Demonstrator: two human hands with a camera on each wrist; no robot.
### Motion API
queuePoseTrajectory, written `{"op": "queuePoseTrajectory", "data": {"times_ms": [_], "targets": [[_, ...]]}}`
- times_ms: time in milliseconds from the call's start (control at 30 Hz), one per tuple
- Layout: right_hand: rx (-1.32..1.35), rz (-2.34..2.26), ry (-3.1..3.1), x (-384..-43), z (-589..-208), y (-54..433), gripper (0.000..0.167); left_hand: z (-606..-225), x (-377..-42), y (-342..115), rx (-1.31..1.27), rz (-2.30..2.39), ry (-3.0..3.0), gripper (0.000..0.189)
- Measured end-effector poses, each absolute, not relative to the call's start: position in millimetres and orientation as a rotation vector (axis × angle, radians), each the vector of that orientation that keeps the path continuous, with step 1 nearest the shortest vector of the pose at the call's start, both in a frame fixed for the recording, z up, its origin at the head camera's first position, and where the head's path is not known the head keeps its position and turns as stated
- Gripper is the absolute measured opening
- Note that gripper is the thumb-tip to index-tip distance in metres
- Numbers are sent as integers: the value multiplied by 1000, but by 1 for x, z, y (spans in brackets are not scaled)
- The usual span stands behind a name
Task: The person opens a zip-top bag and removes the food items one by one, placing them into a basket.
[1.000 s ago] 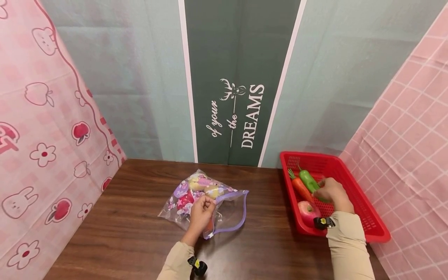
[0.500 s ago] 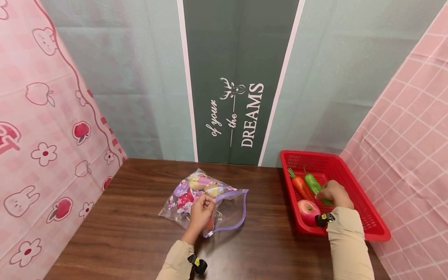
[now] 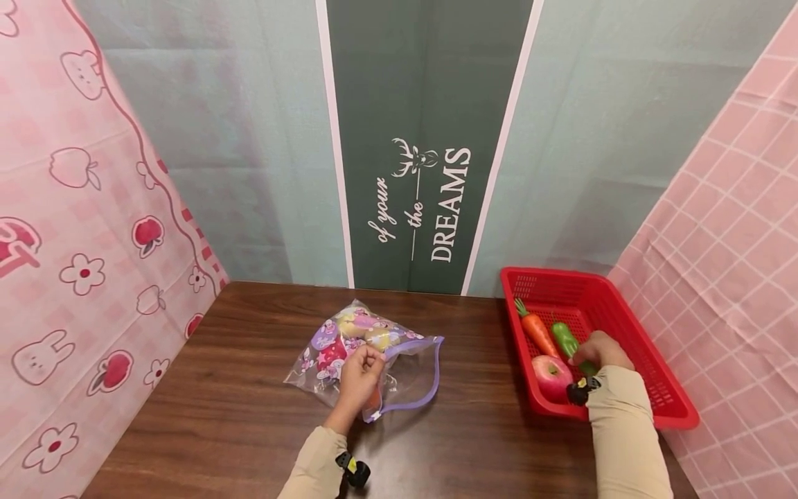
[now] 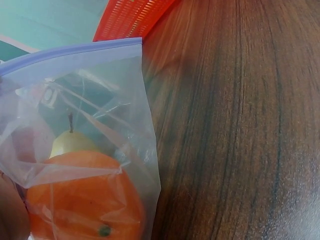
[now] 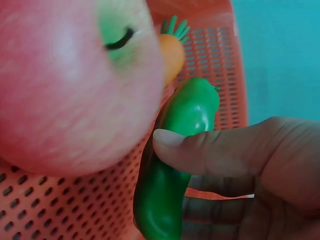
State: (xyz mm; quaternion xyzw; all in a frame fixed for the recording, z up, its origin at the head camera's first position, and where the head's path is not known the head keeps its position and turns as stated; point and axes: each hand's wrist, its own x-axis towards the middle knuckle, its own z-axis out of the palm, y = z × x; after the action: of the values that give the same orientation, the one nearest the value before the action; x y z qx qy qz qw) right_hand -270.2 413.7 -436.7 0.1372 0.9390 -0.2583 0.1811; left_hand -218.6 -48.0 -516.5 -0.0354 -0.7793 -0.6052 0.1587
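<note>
My left hand [image 3: 360, 378] pinches the purple-edged opening of a clear printed zip bag [image 3: 408, 381] lying on the table. Inside the bag, the left wrist view shows a round orange fruit [image 4: 85, 200] and a yellow pear [image 4: 72, 145] with a stem. Over at the right, my right hand [image 3: 603, 350] reaches into a red basket [image 3: 676, 412]. It grips a green pepper [image 5: 162, 200], thumb across the near side and fingers behind. Close to the pepper sit a pink apple [image 3: 551, 378] and a carrot [image 3: 537, 336] with green leaves.
The brown wooden table [image 3: 243, 388] ends at a lettered green cloth backdrop [image 3: 430, 83]. Pink patterned cloths hang on both sides, and the right-hand one [image 3: 729, 298] comes down beside the basket.
The green pepper has shifted right and toward me in the basket, and its thin stem no longer shows in the head view. My right hand moved slightly toward me; my left hand stays at the bag.
</note>
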Motion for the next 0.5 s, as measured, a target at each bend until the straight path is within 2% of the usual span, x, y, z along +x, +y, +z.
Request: {"op": "queuePoseTrajectory", "data": {"times_ms": [200,500], "targets": [[339,-711,2628,-273,-448,419,22,-517,-219,-49,-100,-1741,-2220,11],[388,-914,2559,-272,-458,425,10,-518,-219,-49,-96,-1739,-2216,11]]}}
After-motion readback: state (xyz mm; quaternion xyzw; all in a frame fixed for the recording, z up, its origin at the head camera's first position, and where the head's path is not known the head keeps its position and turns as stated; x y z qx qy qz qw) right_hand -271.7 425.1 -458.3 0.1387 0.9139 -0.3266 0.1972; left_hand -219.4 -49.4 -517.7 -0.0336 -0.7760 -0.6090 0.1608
